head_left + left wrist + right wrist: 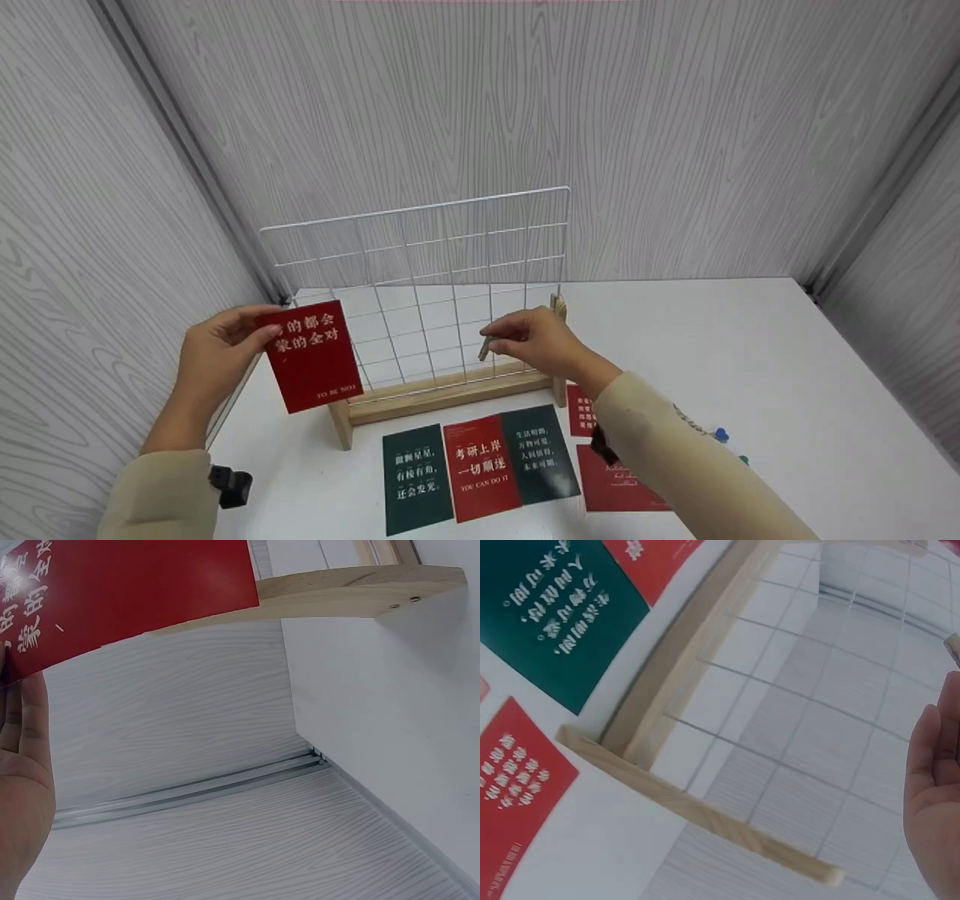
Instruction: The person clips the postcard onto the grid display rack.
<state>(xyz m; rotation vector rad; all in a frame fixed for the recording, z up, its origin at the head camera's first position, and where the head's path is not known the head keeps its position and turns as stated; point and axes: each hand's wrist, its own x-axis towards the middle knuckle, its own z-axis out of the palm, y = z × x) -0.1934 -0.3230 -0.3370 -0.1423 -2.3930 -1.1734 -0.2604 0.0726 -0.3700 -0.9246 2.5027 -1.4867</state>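
Note:
My left hand [217,352] pinches a red card [319,375] with white lettering by its upper left edge, thumb on the front. The card is raised before the left end of a white wire grid rack [416,207] on a wooden stand [450,394]. Between thumb and fingers, my right hand [544,341] holds a small wooden clip [484,348] in front of the grid's right half. At the border of the right wrist view, the clip [952,647] shows only in part. In the left wrist view, the red card [165,592] covers part of the stand.
Before the stand lie a green card [412,457], a red card [480,491] and a dark green card [544,476] side by side. More red cards [619,495] lie partly under my right forearm. Small blue [721,433] and green [743,460] items sit beyond it. Panels wall the table.

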